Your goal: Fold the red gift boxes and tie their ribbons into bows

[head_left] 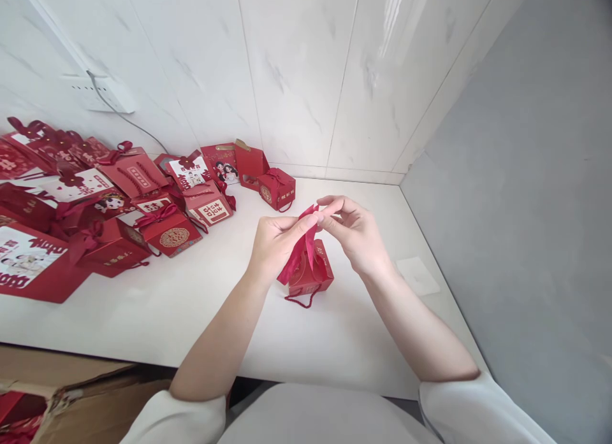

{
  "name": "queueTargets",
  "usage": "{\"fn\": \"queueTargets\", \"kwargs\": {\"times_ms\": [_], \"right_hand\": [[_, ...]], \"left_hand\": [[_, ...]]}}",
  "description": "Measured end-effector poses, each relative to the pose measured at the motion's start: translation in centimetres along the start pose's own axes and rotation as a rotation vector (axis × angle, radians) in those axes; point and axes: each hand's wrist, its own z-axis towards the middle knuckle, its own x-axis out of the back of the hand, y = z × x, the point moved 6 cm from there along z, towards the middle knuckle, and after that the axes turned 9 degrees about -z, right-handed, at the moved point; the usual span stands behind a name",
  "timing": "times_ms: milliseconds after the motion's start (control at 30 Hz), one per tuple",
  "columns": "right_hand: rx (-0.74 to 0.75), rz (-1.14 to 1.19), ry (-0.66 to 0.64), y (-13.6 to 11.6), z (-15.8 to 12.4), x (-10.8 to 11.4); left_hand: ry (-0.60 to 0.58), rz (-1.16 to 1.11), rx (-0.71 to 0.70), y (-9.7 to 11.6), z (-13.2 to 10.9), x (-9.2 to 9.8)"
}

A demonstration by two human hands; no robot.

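A small red gift box (313,279) stands on the white table in front of me, a dark red cord handle (303,304) hanging at its near side. Above it, both hands meet on a red ribbon (297,258) that drapes down over the box. My left hand (277,243) pinches the ribbon between thumb and forefinger. From the other side, my right hand (356,234) is closed with its fingertips on the ribbon's upper end. The exact hold at the fingertips is partly hidden where the hands touch.
Several red gift boxes (174,235) with bows crowd the table's left side. One box (277,188) stands behind my hands. A pale flat sheet (417,275) lies at right, beside a grey wall (526,195). An open cardboard box (95,399) is at lower left.
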Motion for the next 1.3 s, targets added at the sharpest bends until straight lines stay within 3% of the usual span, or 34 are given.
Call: {"fn": "queueTargets", "kwargs": {"times_ms": [200, 400, 600, 867, 1000, 1067, 1167, 1300], "right_hand": [[-0.058, 0.237, -0.075, 0.9, 0.0, -0.8], [-0.06, 0.213, -0.148, 0.3, -0.2, -1.4], [-0.025, 0.197, -0.134, -0.1, -0.1, -1.4], [-0.048, 0.293, 0.014, 0.5, 0.0, -1.2], [-0.078, 0.361, -0.024, 0.4, -0.1, -1.3], [-0.101, 0.354, -0.079, 0.4, -0.1, -1.5], [-0.127, 0.285, -0.176, 0.4, 0.0, -1.6], [-0.059, 0.148, -0.131, -0.2, 0.6, -0.6]], "left_hand": [[0.0, -0.034, -0.027, 0.0, -0.2, -0.5], [-0.024, -0.017, -0.073, 0.6, 0.0, -0.7], [-0.097, -0.049, -0.128, 1.1, -0.1, -1.4], [-0.101, -0.2, -0.071, -0.1, -0.3, -2.1], [-0.228, -0.3, -0.057, -0.1, -0.6, -2.7], [-0.278, -0.298, -0.059, -0.1, -0.6, -2.8], [-0.257, -0.239, -0.039, -0.2, -0.5, -2.4], [-0.229, -0.214, 0.017, -0.3, -0.2, -2.0]]}}
